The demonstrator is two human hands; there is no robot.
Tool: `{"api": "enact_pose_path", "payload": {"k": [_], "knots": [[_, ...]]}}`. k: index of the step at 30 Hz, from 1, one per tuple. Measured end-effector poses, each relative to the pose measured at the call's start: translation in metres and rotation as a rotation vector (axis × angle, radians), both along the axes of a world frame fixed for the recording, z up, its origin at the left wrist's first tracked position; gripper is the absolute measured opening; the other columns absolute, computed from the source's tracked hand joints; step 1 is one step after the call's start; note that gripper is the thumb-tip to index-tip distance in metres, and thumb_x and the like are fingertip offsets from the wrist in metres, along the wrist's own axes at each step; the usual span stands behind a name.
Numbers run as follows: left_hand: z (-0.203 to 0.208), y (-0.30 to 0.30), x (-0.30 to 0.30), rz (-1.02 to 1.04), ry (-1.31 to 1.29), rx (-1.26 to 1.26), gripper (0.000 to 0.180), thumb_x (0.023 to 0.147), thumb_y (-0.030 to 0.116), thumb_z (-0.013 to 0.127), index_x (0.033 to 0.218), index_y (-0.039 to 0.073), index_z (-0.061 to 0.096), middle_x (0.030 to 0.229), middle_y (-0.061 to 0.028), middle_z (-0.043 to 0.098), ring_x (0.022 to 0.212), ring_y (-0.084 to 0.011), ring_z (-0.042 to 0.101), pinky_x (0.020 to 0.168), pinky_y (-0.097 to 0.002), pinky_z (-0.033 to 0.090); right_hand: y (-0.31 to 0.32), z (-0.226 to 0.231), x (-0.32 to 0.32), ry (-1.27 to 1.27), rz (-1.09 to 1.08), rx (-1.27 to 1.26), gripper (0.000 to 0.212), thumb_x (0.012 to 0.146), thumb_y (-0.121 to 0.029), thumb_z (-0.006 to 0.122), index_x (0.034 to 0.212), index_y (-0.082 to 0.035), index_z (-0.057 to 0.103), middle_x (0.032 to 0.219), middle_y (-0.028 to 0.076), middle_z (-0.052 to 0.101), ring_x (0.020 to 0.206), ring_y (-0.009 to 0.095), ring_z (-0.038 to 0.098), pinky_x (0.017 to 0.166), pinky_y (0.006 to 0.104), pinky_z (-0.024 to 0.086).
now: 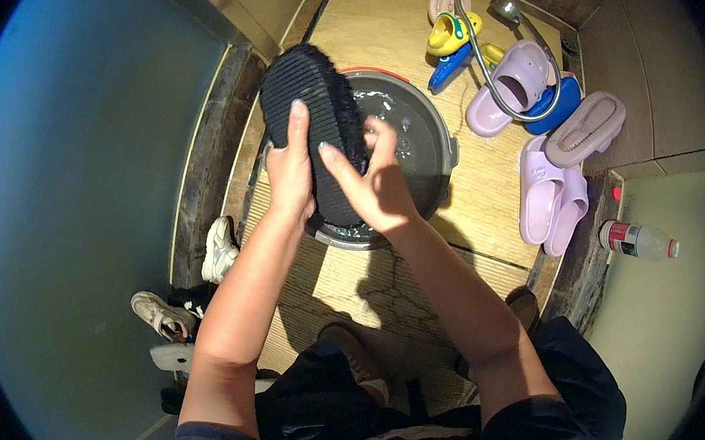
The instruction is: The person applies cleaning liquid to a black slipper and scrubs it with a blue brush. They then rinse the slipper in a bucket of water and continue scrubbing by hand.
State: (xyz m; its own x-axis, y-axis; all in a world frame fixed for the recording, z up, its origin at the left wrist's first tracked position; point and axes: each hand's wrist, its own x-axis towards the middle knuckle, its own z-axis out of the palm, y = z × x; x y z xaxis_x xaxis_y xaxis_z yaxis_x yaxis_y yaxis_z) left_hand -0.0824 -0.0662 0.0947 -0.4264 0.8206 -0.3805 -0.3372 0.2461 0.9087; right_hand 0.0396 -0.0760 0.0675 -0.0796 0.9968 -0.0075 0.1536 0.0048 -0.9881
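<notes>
A black slipper [297, 81] with a ribbed sole and fuzzy dark edges is held sole up above a round grey bucket [451, 149] of water. My left hand [291, 179] grips its left side, thumb laid along the sole and the other fingers hidden underneath. On the other side my right hand [382, 191] is closed round the edge, its thumb pressing the sole and its fingers at the fuzzy side. Water [410, 133] with a few bright glints shows to the right of the slipper.
Purple slippers [544, 191], a yellow clog [448, 36] and blue footwear [450, 68] lie at the right and back. A shower hose [509, 108] loops over them. A plastic bottle [640, 241] lies far right; pale sneakers [220, 250] stand at left.
</notes>
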Motion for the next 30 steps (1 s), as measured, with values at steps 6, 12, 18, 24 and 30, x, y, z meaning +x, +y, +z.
{"api": "enact_pose_path", "payload": {"k": [6, 12, 18, 24, 30], "knots": [[0.008, -0.02, 0.01, -0.184, 0.117, 0.109, 0.048, 0.1, 0.042, 0.055, 0.119, -0.002, 0.055, 0.109, -0.0096, 0.062, 0.097, -0.0127, 0.057, 0.085, -0.0267, 0.047, 0.014, 0.019, -0.001, 0.637, -0.078, -0.085, 0.029, 0.088, -0.014, 0.074, 0.109, 0.0, 0.059, 0.1, 0.007, 0.068, 0.088, 0.012, 0.062, 0.079, 0.0264, 0.051], [0.001, -0.031, 0.019, -0.258, 0.465, 0.129, 0.06, 0.101, 0.051, 0.045, 0.124, -0.003, 0.055, 0.114, -0.0142, 0.063, 0.104, -0.0207, 0.058, 0.093, -0.0331, 0.045, 0.001, 0.015, -0.024, 0.598, -0.334, 0.015, 0.045, 0.082, -0.018, 0.079, 0.113, 0.004, 0.054, 0.102, 0.013, 0.067, 0.091, 0.02, 0.064, 0.082, 0.0312, 0.051], [-0.012, -0.031, 0.014, -0.133, 0.617, 0.237, 0.05, 0.1, 0.044, 0.05, 0.106, -0.004, 0.062, 0.096, -0.0179, 0.069, 0.089, -0.0236, 0.065, 0.08, -0.0367, 0.049, 0.0, 0.007, -0.031, 0.256, -0.397, -0.102, 0.06, 0.078, -0.039, 0.082, 0.103, 0.008, 0.053, 0.089, 0.026, 0.067, 0.082, 0.036, 0.068, 0.074, 0.0404, 0.052], [0.007, -0.032, 0.017, -0.202, 0.636, 0.138, 0.048, 0.1, 0.043, 0.052, 0.104, -0.003, 0.065, 0.094, -0.0157, 0.07, 0.087, -0.0222, 0.065, 0.079, -0.0356, 0.05, -0.001, 0.007, -0.026, 0.361, -0.393, 0.025, 0.054, 0.081, -0.035, 0.079, 0.099, 0.009, 0.054, 0.088, 0.027, 0.068, 0.08, 0.036, 0.069, 0.071, 0.0407, 0.053], [0.007, -0.036, 0.006, -0.227, 0.598, 0.032, 0.06, 0.099, 0.05, 0.049, 0.111, -0.007, 0.064, 0.097, -0.0173, 0.069, 0.09, -0.0214, 0.063, 0.084, -0.0352, 0.048, -0.009, 0.029, -0.028, 0.248, -0.337, -0.052, 0.053, 0.085, -0.034, 0.076, 0.103, 0.009, 0.052, 0.092, 0.027, 0.066, 0.083, 0.032, 0.068, 0.073, 0.0387, 0.052]]}}
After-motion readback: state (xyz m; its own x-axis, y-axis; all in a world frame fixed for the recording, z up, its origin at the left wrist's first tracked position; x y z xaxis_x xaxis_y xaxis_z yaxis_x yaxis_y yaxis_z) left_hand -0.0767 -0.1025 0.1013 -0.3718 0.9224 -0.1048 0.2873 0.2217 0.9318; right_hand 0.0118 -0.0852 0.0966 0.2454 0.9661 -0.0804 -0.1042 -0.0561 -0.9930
